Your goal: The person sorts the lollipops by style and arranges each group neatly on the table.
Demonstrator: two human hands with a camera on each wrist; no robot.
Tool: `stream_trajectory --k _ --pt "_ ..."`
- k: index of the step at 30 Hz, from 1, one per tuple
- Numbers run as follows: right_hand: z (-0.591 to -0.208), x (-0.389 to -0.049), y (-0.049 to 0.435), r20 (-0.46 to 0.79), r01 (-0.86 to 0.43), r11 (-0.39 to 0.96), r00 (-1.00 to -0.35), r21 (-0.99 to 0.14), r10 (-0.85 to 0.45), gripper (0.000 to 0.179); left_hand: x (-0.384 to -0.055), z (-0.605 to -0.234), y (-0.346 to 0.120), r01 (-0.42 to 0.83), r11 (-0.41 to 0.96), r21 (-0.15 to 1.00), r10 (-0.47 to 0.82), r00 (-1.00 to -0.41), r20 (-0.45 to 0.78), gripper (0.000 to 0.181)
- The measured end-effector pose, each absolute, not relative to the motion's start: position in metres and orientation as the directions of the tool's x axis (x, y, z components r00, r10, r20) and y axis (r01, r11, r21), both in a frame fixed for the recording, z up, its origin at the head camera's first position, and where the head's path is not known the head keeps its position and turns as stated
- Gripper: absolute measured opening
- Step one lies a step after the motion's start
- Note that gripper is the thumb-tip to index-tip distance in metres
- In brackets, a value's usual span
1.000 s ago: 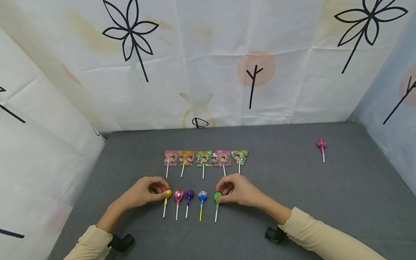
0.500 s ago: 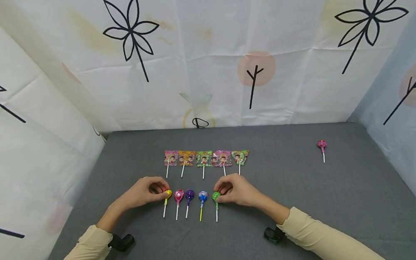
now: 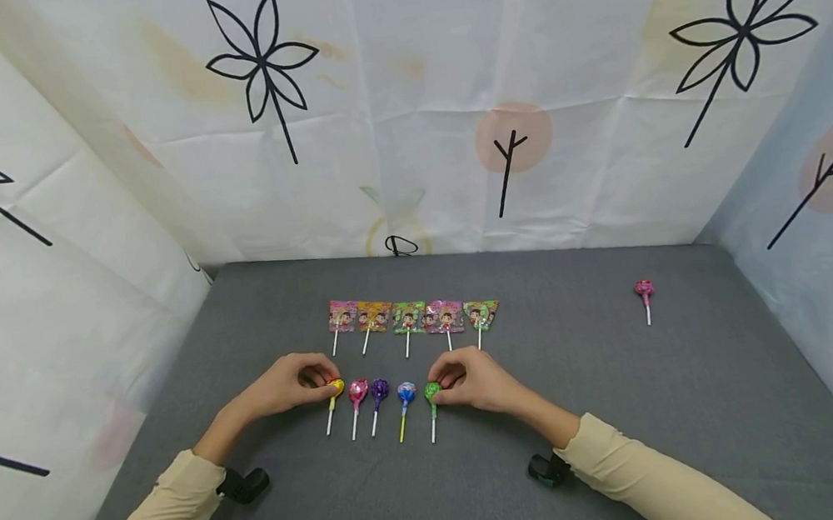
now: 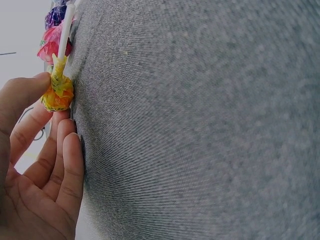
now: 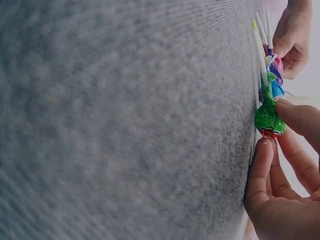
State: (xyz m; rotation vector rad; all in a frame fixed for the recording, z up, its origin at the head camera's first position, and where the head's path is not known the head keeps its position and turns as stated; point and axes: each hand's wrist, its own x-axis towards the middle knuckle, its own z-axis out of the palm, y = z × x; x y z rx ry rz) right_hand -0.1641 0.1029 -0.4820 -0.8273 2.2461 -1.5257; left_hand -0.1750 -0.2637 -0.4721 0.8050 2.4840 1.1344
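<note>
My left hand point(image 3: 297, 384) pinches the wrapped head of a yellow lollipop point(image 4: 58, 94) between thumb and fingers at the left end of the front row. At the row's right end, my right hand point(image 3: 477, 381) pinches a green lollipop point(image 5: 270, 117) by its head. Between the hands lie a pink lollipop point(image 3: 357, 390), a purple lollipop point(image 3: 380, 389) and a blue lollipop point(image 3: 406, 392), their sticks pointing toward me. In the left wrist view, the pink and purple heads show beyond the yellow one.
Behind the front row is a second row of flat-packed lollipops, among them an orange packet point(image 3: 374, 315) and a green packet point(image 3: 409, 317). A lone pink lollipop point(image 3: 644, 289) lies far right on the grey tabletop point(image 3: 588, 319). White printed cloth point(image 3: 413, 68) walls the back and sides.
My right hand has shifted slightly left with the green lollipop, whose stick now stands straighter. The left hand and the other lollipops have stayed put.
</note>
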Motion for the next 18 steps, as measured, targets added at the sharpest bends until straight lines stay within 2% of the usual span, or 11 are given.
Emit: stream_trajectory --k 11,18 --pt "-0.480 -0.165 0.115 0.067 -0.259 0.230 -0.787 -0.938 -0.613 0.025 -0.177 -0.475 -0.266 0.385 0.533 0.753 0.603 -0.798 -0.019 0.013" --pt "-0.482 -0.164 0.142 0.092 -0.241 0.164 -0.784 -0.957 -0.614 0.031 -0.177 -0.475 -0.266 0.381 0.541 0.750 0.601 -0.799 -0.027 0.012"
